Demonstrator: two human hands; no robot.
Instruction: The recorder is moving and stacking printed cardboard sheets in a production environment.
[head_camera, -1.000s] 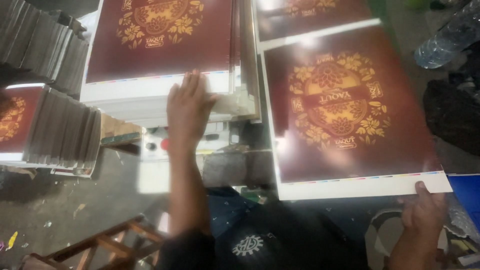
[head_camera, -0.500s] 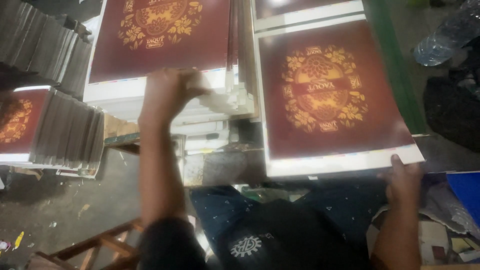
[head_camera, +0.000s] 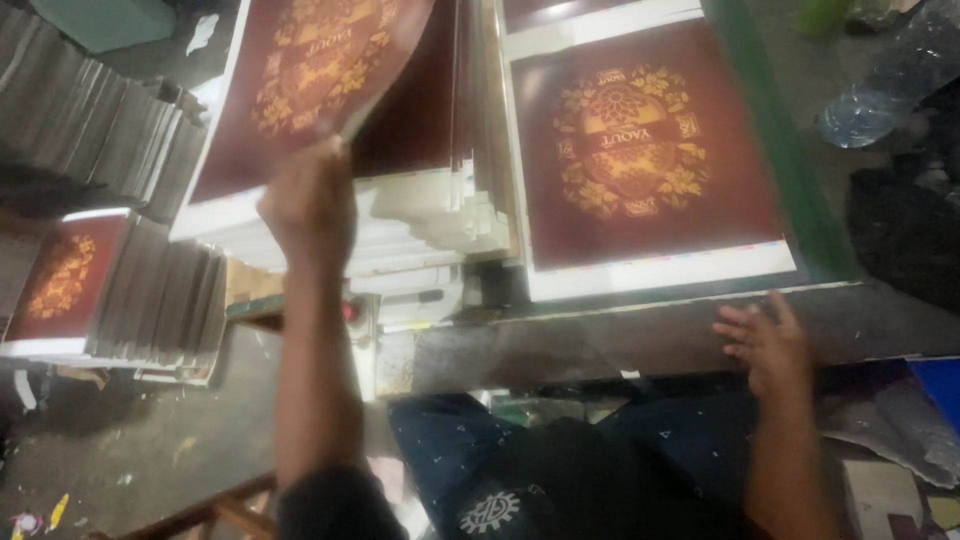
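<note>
Left hand (head_camera: 308, 205) pinches a lifted maroon sheet (head_camera: 320, 60); right hand (head_camera: 765, 340) hovers, fingers spread.

Sheet stack (head_camera: 330, 225) left of single sheet (head_camera: 640, 160).

Both forearms bare. Dark short sleeve, lower left of frame; dark garment, small pale specks, white gear-like emblem.

Maroon printed sheets w/ gold emblem: lifted sheet (head_camera: 320, 70) top-left, flat sheet (head_camera: 640, 150) centre-right, stack (head_camera: 60, 280) left.
</note>
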